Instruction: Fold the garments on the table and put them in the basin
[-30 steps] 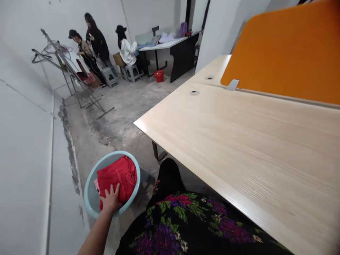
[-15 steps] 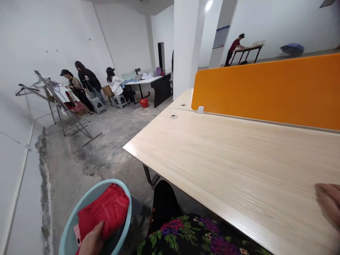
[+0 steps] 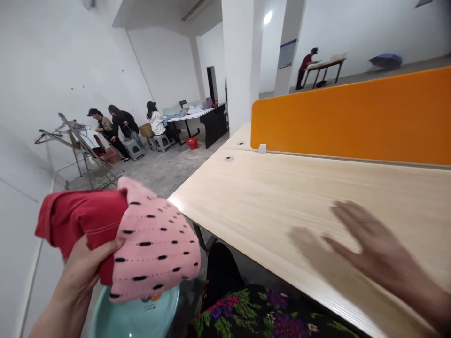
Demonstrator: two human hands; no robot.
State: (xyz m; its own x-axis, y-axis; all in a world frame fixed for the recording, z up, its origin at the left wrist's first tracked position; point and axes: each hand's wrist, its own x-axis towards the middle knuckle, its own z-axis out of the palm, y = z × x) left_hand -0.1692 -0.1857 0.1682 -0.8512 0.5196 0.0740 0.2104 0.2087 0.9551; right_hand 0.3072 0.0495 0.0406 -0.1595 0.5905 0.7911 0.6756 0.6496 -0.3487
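Gripped in my left hand [image 3: 81, 265] are two pieces of cloth, raised above the basin: a red garment [image 3: 88, 213] with pale stitching and a pink cloth [image 3: 155, 249] with black dashes. The thumb presses where the two meet; the other fingers are partly hidden behind the red garment. Below them stands a light blue basin [image 3: 169, 310], its inner wall and part of its bottom showing. My right hand [image 3: 369, 246] is over the wooden table [image 3: 268, 202], fingers stretched out and slightly blurred, holding nothing, its shadow on the tabletop to the left.
An orange divider panel [image 3: 352, 117] runs along the table's far side. Beyond, at left, are a metal drying rack [image 3: 79, 145], several people, grey stools [image 3: 163, 142] and a red bucket [image 3: 192, 142]. Another person [image 3: 306, 68] stands at a far table.
My left hand has lifted the red garment and the pink cloth up out of the basin. My right hand has moved left into view over the table, fingers spread.
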